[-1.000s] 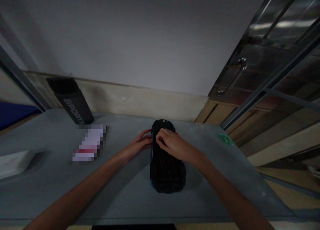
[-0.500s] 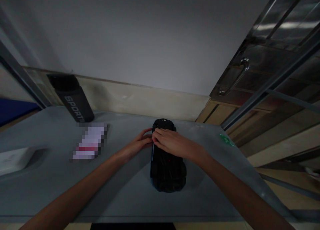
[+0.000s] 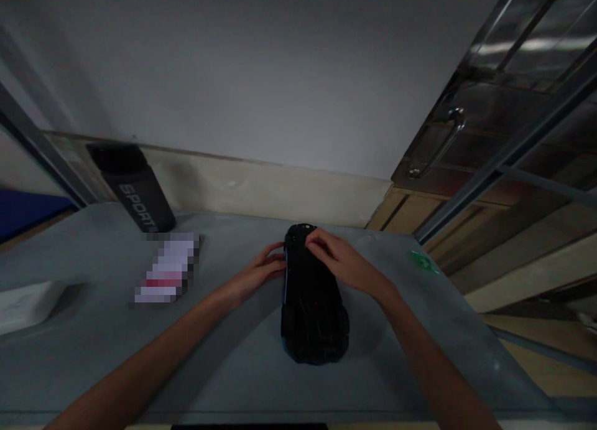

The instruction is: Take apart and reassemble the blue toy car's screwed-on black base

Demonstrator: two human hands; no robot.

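A black toy car lies upside down on the grey table, its underside facing up and a bluish edge showing along its left side. My left hand rests against the car's upper left side, with its fingers apart. Over the car's upper right part is my right hand, its thumb and fingertips pressed together above the underside. Whether anything small is between those fingertips is hidden.
A dark bottle marked SPORT stands at the back left, with a blurred-out phone-like object before it. A white object lies at the left edge. Green plastic is at the right. A metal frame bar crosses the right side.
My right hand has moved right, from the car's upper left edge, uncovering more of the underside. My left hand stays at the car's left side.
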